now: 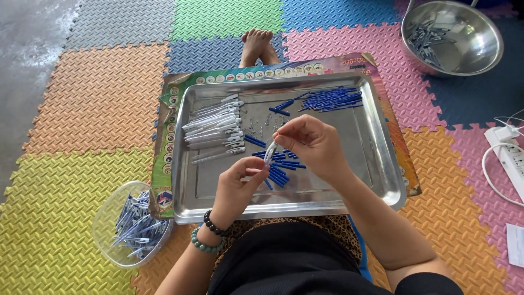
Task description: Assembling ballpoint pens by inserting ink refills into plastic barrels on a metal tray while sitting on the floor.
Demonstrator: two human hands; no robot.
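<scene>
My left hand (238, 183) grips a clear pen barrel (269, 153) over a steel tray (376, 158). My right hand (308, 141) pinches the barrel's upper end with thumb and fingertips. Short blue pen parts (279, 172) lie scattered on the tray just under my hands. A row of clear pen barrels with white clips (215, 131) lies at the tray's left. A bundle of thin blue refills (332, 99) sits at the tray's far side, with tiny metal springs (261, 121) between.
A clear plastic tub (112, 210) of pens sits on the floor mat at the left. A steel bowl (486, 46) with pen parts stands at the far right. A white power strip (510, 155) and cable lie at the right. A bare foot (257, 45) shows beyond the tray.
</scene>
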